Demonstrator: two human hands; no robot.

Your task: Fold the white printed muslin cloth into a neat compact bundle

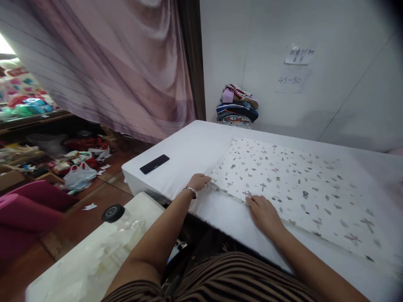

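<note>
Cloth: white printed fabric (pixel 292 184), scattered small grey crosses and specks, lies flat, smooth, rectangular, centre-right of the frame on the white desk (pixel 189 147).
Left hand (pixel 198 182): fingers curled, pinching the fabric's near-left corner.
Right hand (pixel 263 212): fingers flat, slightly spread, pressing the near hem.
Phone (pixel 154 164): black, glossy slab, left of the fabric.

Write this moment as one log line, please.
left hand: pinching cloth corner | right hand: flat on printed cloth edge | phone: on table, apart
</note>
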